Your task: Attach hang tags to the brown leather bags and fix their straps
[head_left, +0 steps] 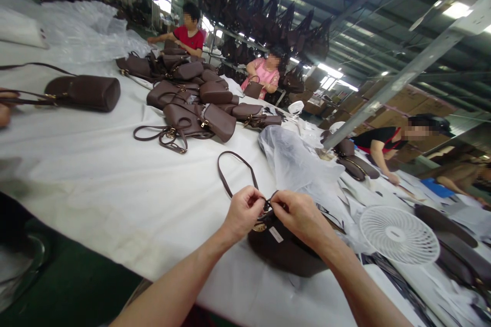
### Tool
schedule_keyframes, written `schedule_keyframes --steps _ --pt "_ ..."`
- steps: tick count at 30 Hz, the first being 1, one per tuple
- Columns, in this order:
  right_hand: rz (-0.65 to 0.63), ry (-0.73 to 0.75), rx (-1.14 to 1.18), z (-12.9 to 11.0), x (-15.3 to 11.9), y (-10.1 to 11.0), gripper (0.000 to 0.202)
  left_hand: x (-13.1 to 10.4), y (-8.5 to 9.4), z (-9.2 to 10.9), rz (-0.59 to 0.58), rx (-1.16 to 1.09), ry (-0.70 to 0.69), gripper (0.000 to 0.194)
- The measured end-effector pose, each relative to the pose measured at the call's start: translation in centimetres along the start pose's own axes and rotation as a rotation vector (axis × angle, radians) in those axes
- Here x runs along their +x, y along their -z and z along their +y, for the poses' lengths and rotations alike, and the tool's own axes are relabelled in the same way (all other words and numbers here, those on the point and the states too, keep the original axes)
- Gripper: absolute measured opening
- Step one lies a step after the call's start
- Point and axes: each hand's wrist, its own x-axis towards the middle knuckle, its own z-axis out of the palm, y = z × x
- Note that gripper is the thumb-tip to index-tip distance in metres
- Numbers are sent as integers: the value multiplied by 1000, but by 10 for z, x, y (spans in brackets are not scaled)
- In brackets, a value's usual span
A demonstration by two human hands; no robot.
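A dark brown handbag lies on the white-covered table in front of me, with a small pale label on its side. My left hand is closed in a pinch on the bag's thin strap, which loops away beyond it on the table. Close beside it, my right hand also pinches the dark strap near the top of the bag. Gold-coloured hardware shows just under my left fingers. The exact bit of strap between my fingertips is mostly hidden.
A heap of brown bags lies farther back, and another bag is at the left near someone's hand. Clear plastic is crumpled beyond my hands. A white fan stands at the right, near a slanted metal post. Several co-workers surround the table.
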Motion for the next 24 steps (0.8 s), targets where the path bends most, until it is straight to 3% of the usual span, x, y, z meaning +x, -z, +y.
schedule_keyframes --steps 4,11,16,19,22,24 --pt "20 6 57 2 0 0 24 2 1 -2 -67 -41 23 8" --pt "-17 81 27 3 0 -2 21 4 1 -1 -81 -78 25 7" --pt "110 18 -40 7 6 -5 19 3 4 2 -199 -499 136 12" --pt "82 -12 89 7 6 -1 14 1 6 -2 -234 -790 240 15" --pt "23 104 204 9 -5 2 18 1 8 -11 -196 -913 293 17" --pt "-13 251 139 14 -18 1 30 2 8 -16 -169 -961 296 16"
